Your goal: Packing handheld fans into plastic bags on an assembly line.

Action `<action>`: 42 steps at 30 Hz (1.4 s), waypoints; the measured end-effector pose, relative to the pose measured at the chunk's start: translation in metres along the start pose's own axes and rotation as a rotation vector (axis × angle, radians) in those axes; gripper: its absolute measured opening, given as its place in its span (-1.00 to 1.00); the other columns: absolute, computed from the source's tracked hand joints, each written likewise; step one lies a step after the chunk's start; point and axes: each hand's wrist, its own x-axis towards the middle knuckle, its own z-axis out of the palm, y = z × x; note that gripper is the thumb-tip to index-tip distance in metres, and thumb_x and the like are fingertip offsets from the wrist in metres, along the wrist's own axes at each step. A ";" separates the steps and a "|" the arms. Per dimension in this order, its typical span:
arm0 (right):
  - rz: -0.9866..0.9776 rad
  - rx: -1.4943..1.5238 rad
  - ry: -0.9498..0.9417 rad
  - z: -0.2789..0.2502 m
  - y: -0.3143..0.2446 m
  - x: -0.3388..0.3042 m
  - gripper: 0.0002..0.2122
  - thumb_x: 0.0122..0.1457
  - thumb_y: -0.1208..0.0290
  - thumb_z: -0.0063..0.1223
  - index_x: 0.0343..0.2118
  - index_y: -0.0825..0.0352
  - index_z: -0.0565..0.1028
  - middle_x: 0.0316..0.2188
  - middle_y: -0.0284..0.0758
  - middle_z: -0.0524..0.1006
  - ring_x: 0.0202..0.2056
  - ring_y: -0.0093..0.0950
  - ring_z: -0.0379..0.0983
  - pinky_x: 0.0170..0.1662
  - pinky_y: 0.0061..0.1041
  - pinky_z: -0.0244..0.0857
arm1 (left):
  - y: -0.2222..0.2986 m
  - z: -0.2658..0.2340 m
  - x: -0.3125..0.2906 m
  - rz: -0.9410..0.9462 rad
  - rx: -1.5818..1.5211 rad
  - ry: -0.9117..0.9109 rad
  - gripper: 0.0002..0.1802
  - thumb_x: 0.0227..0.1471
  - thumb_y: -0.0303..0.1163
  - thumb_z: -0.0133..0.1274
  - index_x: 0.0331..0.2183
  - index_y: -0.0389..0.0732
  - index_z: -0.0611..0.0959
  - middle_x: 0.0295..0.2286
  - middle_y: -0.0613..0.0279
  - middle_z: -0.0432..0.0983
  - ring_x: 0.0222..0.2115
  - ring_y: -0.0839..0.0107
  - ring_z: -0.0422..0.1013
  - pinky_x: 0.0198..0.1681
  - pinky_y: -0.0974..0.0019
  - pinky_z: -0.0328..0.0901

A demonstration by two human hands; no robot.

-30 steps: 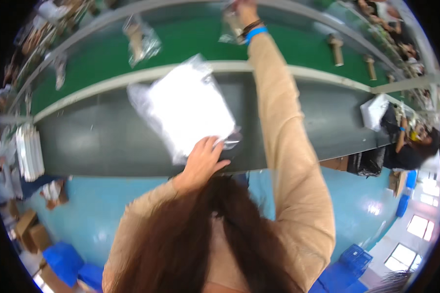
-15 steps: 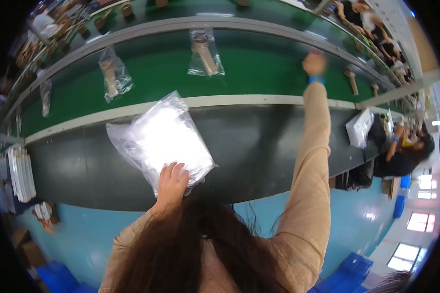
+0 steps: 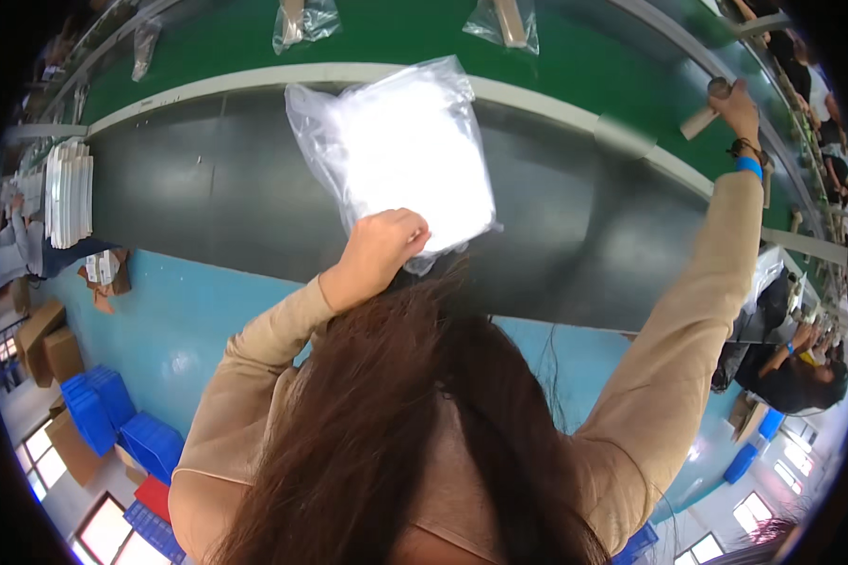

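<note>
My right hand is stretched far out over the green conveyor belt. Its fingers close round a tan piece with a handle and a round, dark head. Closer to me, a stack of clear plastic bags lies on the dark work surface, glaring white in the light. At the stack's near edge my left hand has its fingers curled and pinched on a bag; the fingertips are partly hidden. Two similar tan pieces in clear bags lie on the belt beyond the stack.
A pale rail divides the belt from the dark work surface. White flat pieces stand stacked at the left end. Blue crates and cardboard boxes are on the floor at left. Another person works at far right.
My right hand has reached further right and closed on a tan piece. My left hand's fingers have curled at the bag stack's edge. The view has shifted, and the bagged pieces appear higher.
</note>
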 end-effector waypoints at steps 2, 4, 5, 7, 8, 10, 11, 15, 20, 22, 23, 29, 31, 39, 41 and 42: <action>0.020 0.283 0.196 -0.015 0.014 -0.030 -0.33 -0.09 0.00 0.28 -0.02 0.43 0.41 -0.31 -0.16 0.58 -0.24 -0.30 0.52 -0.21 -0.37 0.36 | 0.001 0.001 0.002 -0.036 -0.120 -0.020 -0.88 -0.11 -0.48 0.16 -0.41 -0.26 0.60 -0.50 0.09 0.55 -0.43 0.27 0.52 -0.35 0.32 0.39; 0.056 0.679 0.093 -0.041 -0.047 -0.067 -0.40 -0.04 0.00 0.25 -0.07 0.42 0.46 -0.33 -0.25 0.57 -0.26 -0.39 0.50 -0.21 -0.44 0.34 | -0.004 -0.003 -0.001 -0.152 -0.255 -0.004 -0.86 -0.09 -0.44 0.21 -0.40 -0.28 0.65 -0.57 0.21 0.58 -0.56 0.55 0.51 -0.44 0.50 0.38; 0.107 1.051 -0.009 -0.064 -0.077 -0.096 -0.46 0.01 0.00 0.23 -0.11 0.41 0.50 -0.34 -0.35 0.56 -0.29 -0.49 0.47 -0.22 -0.51 0.31 | -0.004 -0.003 -0.001 -0.150 -0.255 -0.007 -0.86 -0.09 -0.44 0.21 -0.40 -0.28 0.65 -0.57 0.21 0.58 -0.56 0.55 0.51 -0.44 0.50 0.38; 0.226 1.360 0.088 -0.084 -0.116 -0.165 -0.63 0.12 0.15 0.17 -0.17 0.37 0.54 -0.23 -0.41 0.53 -0.23 -0.61 0.40 -0.13 -0.64 0.23 | -0.001 -0.004 0.005 -0.160 -0.363 0.021 -0.87 -0.12 -0.44 0.22 -0.45 -0.28 0.66 -0.59 0.27 0.56 -0.58 0.57 0.47 -0.45 0.49 0.36; 0.219 1.621 0.120 -0.085 -0.133 -0.197 -0.66 0.15 0.18 0.13 -0.15 0.36 0.53 -0.21 -0.39 0.53 -0.18 -0.61 0.41 -0.11 -0.66 0.23 | 0.002 -0.006 0.007 -0.113 -0.327 0.011 -0.86 -0.13 -0.43 0.23 -0.45 -0.28 0.66 -0.61 0.29 0.53 -0.59 0.57 0.43 -0.45 0.48 0.33; 0.465 1.908 -0.003 -0.085 -0.179 -0.253 -0.64 0.17 0.17 0.11 -0.12 0.36 0.45 -0.18 -0.28 0.52 -0.12 -0.44 0.45 -0.03 -0.45 0.34 | -0.005 -0.001 0.005 -0.077 -0.348 0.025 -0.85 -0.13 -0.42 0.23 -0.44 -0.28 0.66 -0.61 0.29 0.52 -0.59 0.57 0.42 -0.45 0.46 0.32; 0.437 2.072 -0.062 -0.084 -0.195 -0.280 -0.63 0.20 0.16 0.07 -0.09 0.37 0.42 -0.19 -0.25 0.51 -0.15 -0.37 0.47 -0.01 -0.30 0.38 | -0.009 0.001 0.006 -0.037 -0.374 0.043 -0.84 -0.13 -0.41 0.24 -0.43 -0.27 0.66 -0.62 0.29 0.51 -0.59 0.56 0.41 -0.45 0.45 0.30; 0.594 2.628 -0.350 -0.105 -0.259 -0.373 -0.61 0.25 0.08 -0.06 -0.03 0.31 0.37 -0.12 -0.16 0.45 -0.12 -0.23 0.43 -0.03 -0.19 0.39 | -0.009 0.001 0.011 -0.058 -0.387 0.032 -0.79 -0.18 -0.34 0.29 -0.52 -0.26 0.64 -0.59 0.24 0.54 -0.54 0.46 0.48 -0.41 0.43 0.33; 0.608 2.181 -0.099 -0.121 -0.309 -0.430 -0.56 0.19 0.26 -0.02 0.07 0.41 0.30 -0.04 -0.20 0.42 -0.03 -0.27 0.38 0.08 -0.27 0.28 | -0.008 0.003 0.016 -0.095 -0.432 -0.049 -0.76 -0.18 -0.33 0.32 -0.55 -0.28 0.63 -0.60 0.26 0.56 -0.53 0.53 0.49 -0.42 0.46 0.33; 0.480 1.868 -0.024 -0.131 -0.319 -0.442 -0.53 0.18 0.33 0.03 0.10 0.43 0.27 -0.03 -0.23 0.41 0.02 -0.43 0.32 0.07 -0.46 0.21 | -0.013 0.008 0.019 -0.096 -0.451 -0.070 -0.75 -0.17 -0.33 0.33 -0.55 -0.29 0.63 -0.61 0.27 0.56 -0.53 0.56 0.49 -0.42 0.48 0.33; 0.482 1.870 -0.022 -0.138 -0.323 -0.445 -0.53 0.18 0.33 0.03 0.10 0.43 0.27 -0.03 -0.23 0.41 0.02 -0.43 0.32 0.07 -0.46 0.21 | -0.021 0.015 0.021 -0.082 -0.529 -0.059 -0.76 -0.17 -0.34 0.33 -0.53 -0.30 0.64 -0.60 0.28 0.57 -0.52 0.57 0.49 -0.42 0.49 0.33; 0.440 1.374 0.164 -0.155 -0.325 -0.451 -0.47 0.13 0.36 0.14 0.10 0.45 0.21 -0.11 -0.22 0.43 -0.08 -0.44 0.35 0.03 -0.50 0.21 | -0.028 0.021 0.019 -0.121 -0.674 -0.064 -0.79 -0.08 -0.38 0.25 -0.39 -0.33 0.69 -0.51 0.23 0.60 -0.44 0.54 0.50 -0.33 0.51 0.34; 0.436 1.374 0.181 -0.159 -0.324 -0.452 -0.47 0.11 0.38 0.15 0.10 0.45 0.22 -0.11 -0.21 0.43 -0.09 -0.44 0.36 0.03 -0.50 0.21 | -0.026 0.021 0.020 -0.108 -0.721 -0.049 -0.80 -0.04 -0.40 0.22 -0.36 -0.34 0.69 -0.48 0.21 0.61 -0.42 0.52 0.50 -0.29 0.51 0.34; 0.302 1.160 0.176 -0.154 -0.328 -0.449 -0.48 0.06 0.47 0.17 0.08 0.45 0.25 -0.11 -0.19 0.43 -0.09 -0.42 0.37 0.01 -0.48 0.23 | -0.023 0.023 0.016 -0.117 -0.799 -0.012 -0.77 0.05 -0.45 0.12 -0.25 -0.40 0.64 -0.36 0.18 0.61 -0.32 0.54 0.49 -0.22 0.50 0.34; 0.309 1.197 0.200 -0.157 -0.330 -0.450 -0.48 0.05 0.47 0.18 0.08 0.45 0.25 -0.12 -0.19 0.43 -0.09 -0.42 0.37 0.01 -0.48 0.23 | -0.024 0.024 0.015 -0.105 -0.848 0.011 -0.77 0.05 -0.45 0.12 -0.25 -0.40 0.64 -0.36 0.19 0.61 -0.33 0.54 0.49 -0.23 0.50 0.34; 0.315 1.232 0.227 -0.158 -0.330 -0.451 -0.47 0.05 0.48 0.18 0.08 0.45 0.25 -0.12 -0.19 0.44 -0.09 -0.42 0.38 0.01 -0.48 0.23 | -0.024 0.025 0.015 -0.089 -0.898 0.033 -0.77 0.04 -0.45 0.12 -0.25 -0.40 0.64 -0.37 0.20 0.61 -0.33 0.55 0.48 -0.24 0.50 0.34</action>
